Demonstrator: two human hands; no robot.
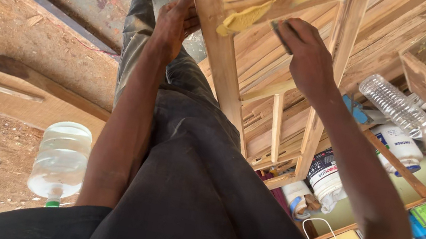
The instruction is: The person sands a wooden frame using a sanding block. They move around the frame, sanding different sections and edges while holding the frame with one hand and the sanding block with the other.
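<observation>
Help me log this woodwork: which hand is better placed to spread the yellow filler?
Probably the right hand: it holds a dark flat blade beside the yellow filler patch; the left hand grips the pale wooden frame.

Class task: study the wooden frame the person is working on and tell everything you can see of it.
The wooden frame is pale, bare timber, built of flat rails joined at a corner, with thinner slats inside. It stands tilted against the person's leg. A smear of yellow filler sits on the top rail near the corner. The left hand grips the corner from outside; the right hand presses a small dark blade against the rail. Behind it lie more frames.
</observation>
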